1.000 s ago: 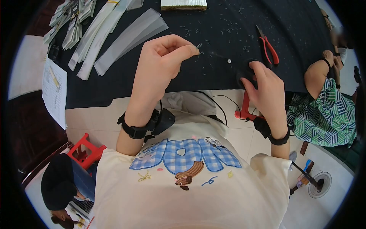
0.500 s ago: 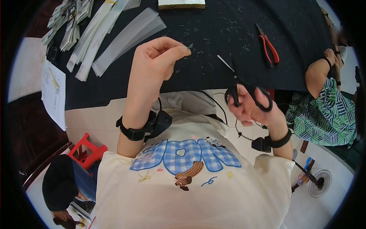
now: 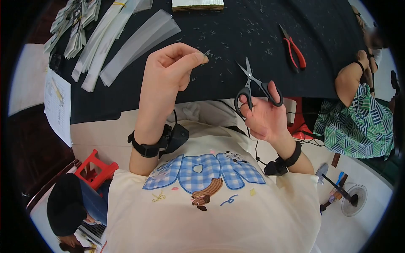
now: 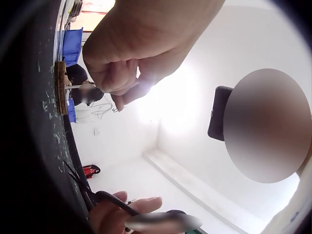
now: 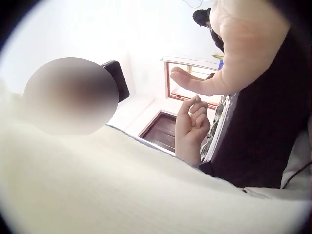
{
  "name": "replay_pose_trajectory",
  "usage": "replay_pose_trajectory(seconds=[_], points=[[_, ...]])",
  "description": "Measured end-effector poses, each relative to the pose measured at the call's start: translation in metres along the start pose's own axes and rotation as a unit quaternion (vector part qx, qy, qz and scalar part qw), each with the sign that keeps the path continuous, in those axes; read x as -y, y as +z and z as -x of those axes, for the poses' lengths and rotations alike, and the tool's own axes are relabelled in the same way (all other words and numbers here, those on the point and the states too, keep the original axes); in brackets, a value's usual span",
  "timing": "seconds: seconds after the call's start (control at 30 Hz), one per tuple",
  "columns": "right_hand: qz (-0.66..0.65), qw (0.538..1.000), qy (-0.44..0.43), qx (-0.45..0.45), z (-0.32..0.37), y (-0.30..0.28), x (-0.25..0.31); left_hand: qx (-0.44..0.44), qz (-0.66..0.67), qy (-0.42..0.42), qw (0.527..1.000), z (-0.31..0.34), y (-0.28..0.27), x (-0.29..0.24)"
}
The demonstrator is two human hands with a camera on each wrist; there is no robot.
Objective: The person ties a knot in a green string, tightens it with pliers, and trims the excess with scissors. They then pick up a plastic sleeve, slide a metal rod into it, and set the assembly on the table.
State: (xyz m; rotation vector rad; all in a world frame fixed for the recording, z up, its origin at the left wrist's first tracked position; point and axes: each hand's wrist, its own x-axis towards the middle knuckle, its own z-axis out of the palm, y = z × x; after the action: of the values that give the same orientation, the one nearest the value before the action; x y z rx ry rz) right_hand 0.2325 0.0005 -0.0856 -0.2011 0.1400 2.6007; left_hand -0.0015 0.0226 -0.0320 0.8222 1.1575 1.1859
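My left hand (image 3: 168, 71) pinches something thin and pale, like short thread ends (image 3: 206, 53), between thumb and index finger above the black cloth; its exact form is too small to tell. To its right, the right hand (image 3: 268, 116) holds black-handled scissors (image 3: 249, 77), thumb and a finger in the loops, blades parted and pointing away from the body. A gap separates the blades from the pinched ends. The left wrist view shows the pinching left hand (image 4: 131, 53) above, with the scissors (image 4: 114, 199) low in the picture.
Red-handled pliers (image 3: 295, 52) lie at the right of the black cloth (image 3: 211, 84), among scattered thread bits. Clear strips (image 3: 141, 46) and packets (image 3: 80, 29) lie at the left, a block (image 3: 197, 5) at the far edge. Another person (image 3: 358, 80) sits on the right.
The right hand has turned palm-up and moved left, and the scissors have swung with it from a dark blur to parted blades. Still pinching, the left hand has shifted slightly left.
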Motion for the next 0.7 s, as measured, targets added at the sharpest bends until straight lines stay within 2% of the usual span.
replay_pose_trajectory(seconds=[0.03,0.1,0.13,0.17,0.2,0.23,0.27,0.33,0.4,0.47,0.5,0.53,0.6,0.63,0.7], points=[[0.0,1.0,0.001,0.001,0.001,0.002,0.0,-0.002,0.0,-0.002,1.0,0.001,0.001,-0.001],[0.118,0.992,0.021,-0.03,0.004,0.016,0.005,-0.003,0.0,-0.004,1.0,0.0,0.001,-0.002],[0.118,0.992,0.021,-0.03,0.007,0.032,0.009,-0.001,-0.011,0.003,1.0,0.0,0.0,-0.001],[0.38,0.914,0.027,-0.142,0.01,0.053,0.015,0.002,-0.023,0.009,1.0,0.0,0.0,-0.001],[0.61,0.755,0.03,-0.241,0.011,0.066,0.019,0.003,-0.022,0.01,1.0,0.0,0.001,0.0],[0.709,0.655,-0.012,-0.262,0.011,0.068,0.02,0.001,-0.028,0.014,1.0,-0.001,0.001,0.0],[0.89,0.37,-0.063,-0.257,0.007,0.083,0.023,-0.002,-0.034,0.019,0.999,-0.001,0.002,0.0],[0.95,0.047,-0.168,-0.26,0.002,0.076,0.033,-0.004,-0.04,0.033,0.999,-0.004,0.002,0.002],[0.947,0.03,-0.157,-0.28,-0.004,0.075,0.043,-0.006,-0.045,0.047,0.998,-0.008,0.004,0.006],[0.959,-0.058,-0.173,-0.216,-0.011,0.079,0.05,-0.007,-0.08,0.061,0.995,-0.013,0.007,0.012],[0.961,-0.077,-0.148,-0.222,-0.014,0.084,0.05,-0.008,-0.098,0.087,0.991,-0.017,0.009,0.019],[0.96,-0.077,-0.149,-0.222,-0.018,0.085,0.051,-0.007,-0.098,0.087,0.991,-0.019,0.01,0.023],[0.955,-0.139,-0.131,-0.227,-0.025,0.086,0.055,-0.002,-0.108,0.063,0.992,-0.024,0.012,0.027],[0.955,-0.139,-0.132,-0.227,-0.026,0.086,0.058,-0.002,-0.109,0.064,0.992,-0.024,0.012,0.029],[0.966,-0.09,-0.127,-0.206,-0.024,0.085,0.065,0.0,-0.097,0.048,0.994,-0.024,0.012,0.031]])
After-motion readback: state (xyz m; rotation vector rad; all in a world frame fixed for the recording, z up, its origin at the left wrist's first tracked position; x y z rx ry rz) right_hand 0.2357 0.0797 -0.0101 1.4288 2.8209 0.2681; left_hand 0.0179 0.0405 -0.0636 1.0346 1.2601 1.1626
